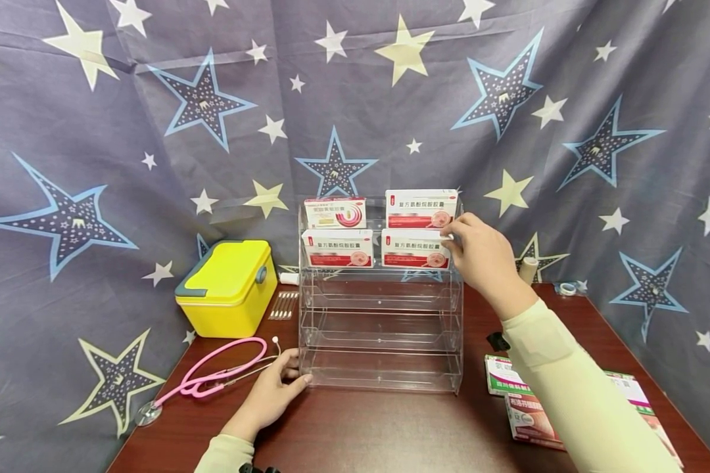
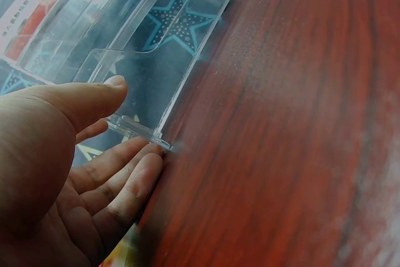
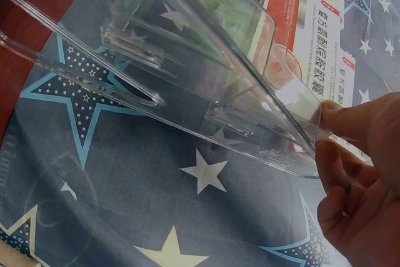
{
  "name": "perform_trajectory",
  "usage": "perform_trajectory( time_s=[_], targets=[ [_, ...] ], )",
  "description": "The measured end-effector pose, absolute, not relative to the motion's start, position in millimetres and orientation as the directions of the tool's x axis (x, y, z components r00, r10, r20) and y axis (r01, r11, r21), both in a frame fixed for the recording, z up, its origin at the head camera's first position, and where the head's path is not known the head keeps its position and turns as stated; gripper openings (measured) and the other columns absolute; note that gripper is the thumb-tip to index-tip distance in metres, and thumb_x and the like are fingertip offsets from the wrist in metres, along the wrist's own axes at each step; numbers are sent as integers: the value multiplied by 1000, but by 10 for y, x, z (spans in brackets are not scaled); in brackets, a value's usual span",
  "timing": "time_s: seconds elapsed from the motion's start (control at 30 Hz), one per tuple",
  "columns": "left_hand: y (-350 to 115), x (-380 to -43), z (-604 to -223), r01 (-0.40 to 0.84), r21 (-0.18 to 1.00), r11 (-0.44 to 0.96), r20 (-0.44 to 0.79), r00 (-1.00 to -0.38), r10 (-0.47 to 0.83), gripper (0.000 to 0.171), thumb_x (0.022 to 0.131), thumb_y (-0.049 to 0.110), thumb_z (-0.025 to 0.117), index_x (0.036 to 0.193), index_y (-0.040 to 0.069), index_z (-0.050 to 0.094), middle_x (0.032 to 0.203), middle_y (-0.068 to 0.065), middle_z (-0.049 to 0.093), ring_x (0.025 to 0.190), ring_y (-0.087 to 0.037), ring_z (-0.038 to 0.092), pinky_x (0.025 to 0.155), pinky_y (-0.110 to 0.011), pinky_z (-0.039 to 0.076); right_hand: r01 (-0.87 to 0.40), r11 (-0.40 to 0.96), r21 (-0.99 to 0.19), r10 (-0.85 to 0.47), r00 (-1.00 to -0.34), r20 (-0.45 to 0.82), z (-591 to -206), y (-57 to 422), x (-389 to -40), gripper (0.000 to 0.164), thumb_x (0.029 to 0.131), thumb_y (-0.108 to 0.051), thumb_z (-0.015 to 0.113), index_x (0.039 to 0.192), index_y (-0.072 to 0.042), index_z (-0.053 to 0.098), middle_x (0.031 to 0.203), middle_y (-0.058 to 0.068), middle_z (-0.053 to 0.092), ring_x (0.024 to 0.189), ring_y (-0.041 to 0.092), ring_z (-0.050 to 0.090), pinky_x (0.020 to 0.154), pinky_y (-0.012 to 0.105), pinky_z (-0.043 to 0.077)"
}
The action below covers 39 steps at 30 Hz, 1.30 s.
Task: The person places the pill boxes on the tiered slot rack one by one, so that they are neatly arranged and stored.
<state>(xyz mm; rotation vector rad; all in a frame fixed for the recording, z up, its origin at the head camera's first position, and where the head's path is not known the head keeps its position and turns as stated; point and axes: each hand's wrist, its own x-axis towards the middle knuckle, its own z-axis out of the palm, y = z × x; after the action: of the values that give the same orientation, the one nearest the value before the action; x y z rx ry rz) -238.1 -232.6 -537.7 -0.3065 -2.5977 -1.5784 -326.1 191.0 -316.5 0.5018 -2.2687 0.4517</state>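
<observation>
A clear tiered display rack [image 1: 380, 381] stands upright on the table. My left hand [image 1: 277, 389] holds its lower left corner, thumb toward the front and fingers at the side; the left wrist view shows the fingertips [image 2: 147, 161] right at the base corner. On the second tier, my right hand [image 1: 479, 253] pinches the right end of a white-and-red medicine box [image 1: 414, 249]. A matching box [image 1: 420, 209] sits above it on the top tier. To the left are another matching box [image 1: 338, 249] and, above that, a white box with pink rings [image 1: 334, 213].
Left of the rack are a yellow case [image 1: 225, 282] with a grey handle, a pink stethoscope [image 1: 204, 381] and cotton swabs [image 1: 283, 305]. Several medicine boxes [image 1: 526, 417] lie under the right forearm. A tape roll [image 1: 566, 289] is at the back right, before a starry curtain [image 1: 355, 98].
</observation>
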Motion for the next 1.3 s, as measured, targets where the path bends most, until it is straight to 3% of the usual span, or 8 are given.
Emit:
perform_trajectory(
  time_s=[0.33, 0.57, 0.73, 0.87, 0.97, 1.1, 1.17, 1.3],
  targets=[
    [-2319, -2384, -5389, 230, 869, 439, 194, -973, 125, 48, 91, 12, 83, 134, 10, 62, 110, -6, 68, 96, -19, 69, 76, -29, 56, -505, 840, -201, -182, -610, 771, -3159, 2034, -3142, 22, 88, -9, 82, 110, -14, 78, 105, 1, 70, 72, 20, 62, 65, 44, 47],
    [-2319, -2387, -5377, 221, 860, 460, 179, -975, 133, 49, 93, 15, 82, 136, 10, 61, 110, -6, 68, 98, -17, 69, 79, -29, 56, -504, 822, -267, -72, -556, 828, -3278, 2540, -2792, 20, 86, -3, 82, 104, -13, 79, 97, -2, 70, 69, 9, 58, 65, 29, 41],
    [-2337, -2398, -5390, 231, 845, 483, 192, -973, 130, 51, 92, 17, 83, 137, 9, 61, 111, -5, 68, 99, -17, 69, 81, -29, 56, -402, 851, -339, -52, -706, 706, -3568, 3176, -2533, 21, 89, -11, 83, 109, -13, 78, 103, 2, 70, 78, 13, 62, 70, 30, 41],
    [-2353, -2402, -5410, 225, 842, 490, 188, -974, 124, 52, 92, 18, 83, 138, 9, 60, 110, -3, 69, 100, -16, 69, 81, -29, 56, -320, 860, -397, -79, -852, 517, -3920, 3725, -2424, 26, 92, -18, 82, 116, -9, 74, 109, 13, 70, 90, 28, 68, 73, 38, 48],
    [-2360, -2404, -5422, 221, 846, 485, 181, -975, 129, 52, 92, 18, 83, 138, 9, 60, 110, -2, 69, 99, -16, 69, 81, -29, 56, -265, 861, -434, -96, -923, 373, -4202, 4078, -2372, 34, 92, -20, 83, 119, -4, 72, 115, 23, 69, 97, 39, 69, 75, 40, 53],
    [-2352, -2401, -5422, 237, 847, 476, 191, -971, 144, 51, 93, 18, 83, 138, 9, 60, 110, -4, 69, 99, -17, 69, 80, -29, 56, -191, 868, -457, -125, -977, 172, -4526, 4445, -2304, 46, 89, -20, 85, 123, 6, 67, 120, 32, 67, 105, 49, 66, 82, 50, 56],
    [-2352, -2398, -5423, 246, 845, 475, 199, -969, 147, 51, 93, 19, 82, 138, 8, 60, 111, -5, 69, 99, -18, 69, 80, -29, 56, -160, 880, -447, -140, -987, 77, -4642, 4570, -2288, 51, 88, -20, 85, 124, 11, 65, 120, 35, 65, 110, 55, 63, 86, 61, 53],
    [-2350, -2394, -5423, 253, 839, 481, 209, -967, 144, 51, 93, 19, 82, 138, 7, 60, 111, -6, 69, 99, -18, 69, 81, -30, 57, -119, 904, -411, -140, -990, -22, -4798, 4720, -2279, 56, 86, -23, 87, 123, 13, 63, 119, 37, 63, 115, 61, 56, 89, 69, 47]
  ],
)
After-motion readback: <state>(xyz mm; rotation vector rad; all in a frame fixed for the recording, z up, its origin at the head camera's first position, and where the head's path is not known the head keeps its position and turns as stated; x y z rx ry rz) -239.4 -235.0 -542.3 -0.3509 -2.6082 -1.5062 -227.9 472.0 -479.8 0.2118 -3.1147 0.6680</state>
